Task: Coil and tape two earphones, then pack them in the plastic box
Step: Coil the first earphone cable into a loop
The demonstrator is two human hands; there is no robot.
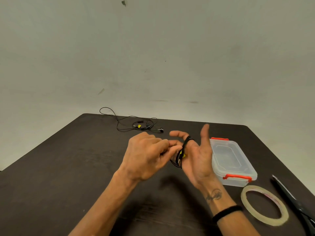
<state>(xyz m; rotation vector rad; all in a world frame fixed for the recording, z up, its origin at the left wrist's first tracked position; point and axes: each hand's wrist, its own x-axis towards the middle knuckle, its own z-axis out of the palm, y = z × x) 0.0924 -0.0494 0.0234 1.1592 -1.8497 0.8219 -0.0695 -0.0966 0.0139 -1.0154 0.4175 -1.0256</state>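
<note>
Clearly the first coiling step was in hand, with taping and packing not yet begun. On the dark worktop (51, 176) the box (231, 160) sat closed, both red latches down, just beside the right hand and touching nothing else; it would have to be opened before anything could go in. Nearer the person lay the tape (265, 206), flat and untouched, with the scissors (289, 198) just to its right, running off the picture's edge. The right hand (197, 160) stood palm-up with straight, spread fingers, serving as a former: the cable of the first earphone (183, 150) was looped in several turns round its thumb and hung down across the palm, a small yellow tag showing among the strands. The left hand (146, 155) was the working grip, its fingertips pinched on the cable's loose end right at the bundle, touching the loops near the base of the right thumb. In my judgement the next move called for the last length to be wound on or tucked, then the coil slipped off the thumb without springing apart, one hand keeping it pinched while the other went for the tape. The second earphone (136, 125) lay uncoiled in a loose tangle at the far edge of the worktop, well apart from both hands, one loop overhanging the rim.
</note>
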